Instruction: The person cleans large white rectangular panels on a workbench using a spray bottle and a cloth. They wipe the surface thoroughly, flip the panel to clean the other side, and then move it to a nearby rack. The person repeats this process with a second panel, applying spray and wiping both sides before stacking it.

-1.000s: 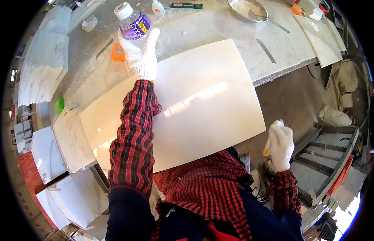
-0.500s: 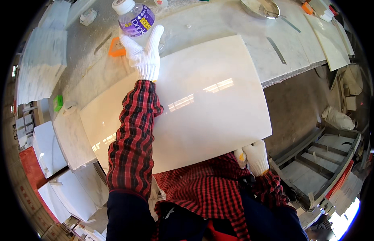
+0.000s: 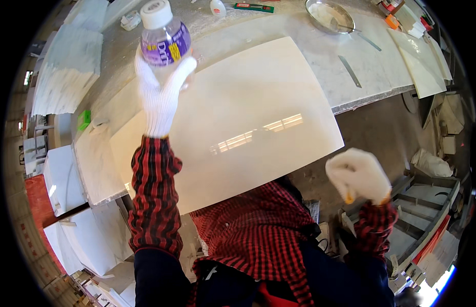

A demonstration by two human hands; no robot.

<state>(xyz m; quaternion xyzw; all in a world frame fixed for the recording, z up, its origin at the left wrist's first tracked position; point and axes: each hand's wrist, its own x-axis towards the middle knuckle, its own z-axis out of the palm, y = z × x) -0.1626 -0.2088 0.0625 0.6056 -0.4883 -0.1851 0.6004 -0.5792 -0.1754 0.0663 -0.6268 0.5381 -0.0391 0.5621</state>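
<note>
On a table (image 3: 371,59) lies a pale slab (image 3: 248,117). The left hand (image 3: 160,97) grasps a bottle (image 3: 166,43), seated between thumb and fingers. The right hand (image 3: 356,174) curls loosely beside the slab's corner; whether it holds anything cannot be told.

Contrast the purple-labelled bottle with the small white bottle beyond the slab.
The purple-labelled bottle is held in the left hand; the small white bottle rests on the worktable. The purple-labelled bottle is see-through where unlabelled, while the small white bottle looks opaque. The purple-labelled bottle also looks bigger than the small white bottle. Both show some white.
</note>
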